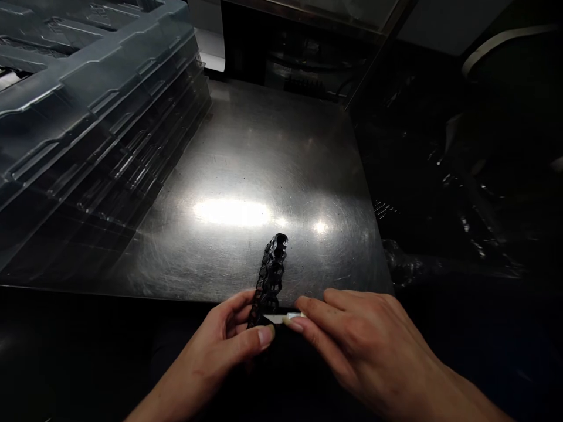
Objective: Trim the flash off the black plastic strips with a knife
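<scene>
Because the scratched, glare-lit stainless steel tabletop [246, 176] is smooth and ends in a bare edge at six o'clock, anything released near that edge could be expected to slide off into the dark space below. At nine to eleven o'clock a tall stack of dark translucent moulded plastic trays [88, 105] is seen resting on the same surface, well apart from the work, and no trouble is judged likely from it unless it is knocked. At three o'clock only dim, glossy shapes are made out, too dark to be identified.

Over the near edge, the long black strip of linked, ring-shaped plastic parts [270, 272] is laid pointing towards twelve o'clock, its far end resting on the steel and its near end gripped by the left hand [220, 346], whose thumb and fingers are curled closed round it. A small white flat sliver, possibly a blade or tab, [284, 318] is pinched between the nearly closed fingertips of the right hand [365, 346] and pressed against the strip's near end, just beside the left thumb. If that sliver is sharp, a slip could be driven into the left thumb; too much force could also snap a link, and the freed piece could be lost over the edge
</scene>
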Tool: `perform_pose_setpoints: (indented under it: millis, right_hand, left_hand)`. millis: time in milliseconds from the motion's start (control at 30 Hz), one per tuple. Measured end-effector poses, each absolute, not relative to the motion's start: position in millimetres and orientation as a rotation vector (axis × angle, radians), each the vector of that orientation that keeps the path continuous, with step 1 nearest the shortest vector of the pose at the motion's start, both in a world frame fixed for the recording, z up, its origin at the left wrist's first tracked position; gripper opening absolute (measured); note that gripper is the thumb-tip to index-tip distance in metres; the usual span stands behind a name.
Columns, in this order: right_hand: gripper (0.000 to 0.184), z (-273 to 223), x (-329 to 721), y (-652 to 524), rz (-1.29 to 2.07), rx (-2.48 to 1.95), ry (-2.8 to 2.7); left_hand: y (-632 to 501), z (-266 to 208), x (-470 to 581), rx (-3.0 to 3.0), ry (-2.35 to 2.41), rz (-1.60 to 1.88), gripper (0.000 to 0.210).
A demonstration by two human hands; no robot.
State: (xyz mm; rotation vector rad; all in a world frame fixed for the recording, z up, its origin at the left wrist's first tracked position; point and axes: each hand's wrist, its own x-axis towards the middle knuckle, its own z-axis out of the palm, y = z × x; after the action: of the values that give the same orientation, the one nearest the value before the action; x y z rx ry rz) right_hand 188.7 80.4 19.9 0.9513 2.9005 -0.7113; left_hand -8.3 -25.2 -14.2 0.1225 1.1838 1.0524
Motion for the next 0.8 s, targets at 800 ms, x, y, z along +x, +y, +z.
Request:
perform_pose_setpoints:
  millis: [800]
  right_hand:
    - [0.031,-8.1,172.7,92.6,-1.758,1.865,2.648]
  left_hand:
    - [-30.6,-25.2,-9.6,0.319,1.175,0.982,0.052]
